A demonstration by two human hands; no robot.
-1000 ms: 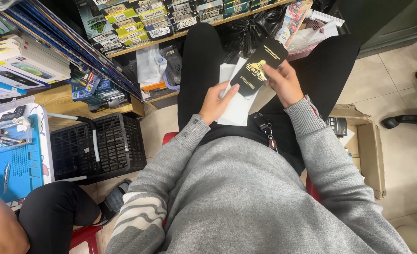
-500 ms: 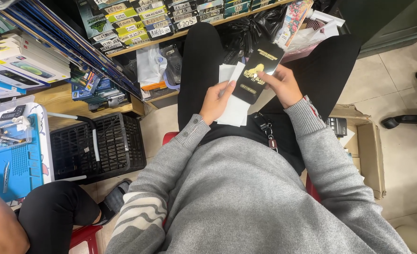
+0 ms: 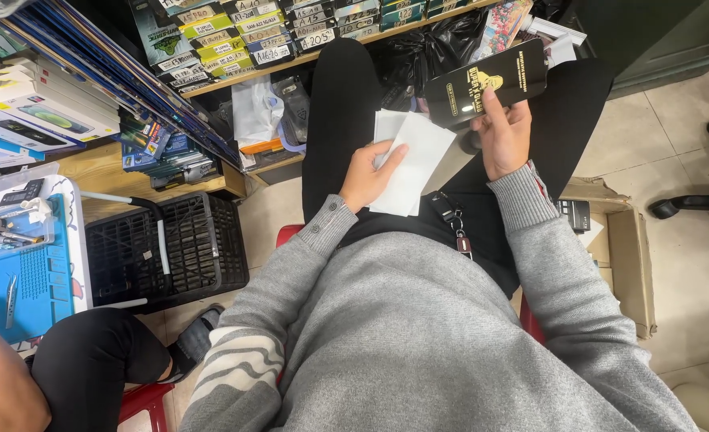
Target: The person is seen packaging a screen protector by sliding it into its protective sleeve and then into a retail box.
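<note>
One black packet (image 3: 486, 84) lies crosswise in the right hand's (image 3: 505, 140) closed grip, left hand (image 3: 364, 178) pinching white sleeves (image 3: 409, 160).

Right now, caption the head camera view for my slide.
Seated person's left hand holds white sleeves while right hand lifts a black packet away.

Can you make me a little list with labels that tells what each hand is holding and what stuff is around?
left hand: holds a stack of white sleeves over the lap
right hand: holds a flat black packet with gold print, lifted clear of the white ones
clothes: grey sweater, black trousers
left side: black plastic crate, blue work mat with tools
ahead: wooden shelf packed with boxed packets
right side: open cardboard box on the tiled floor
nearby: another person's knee, bottom left
</note>
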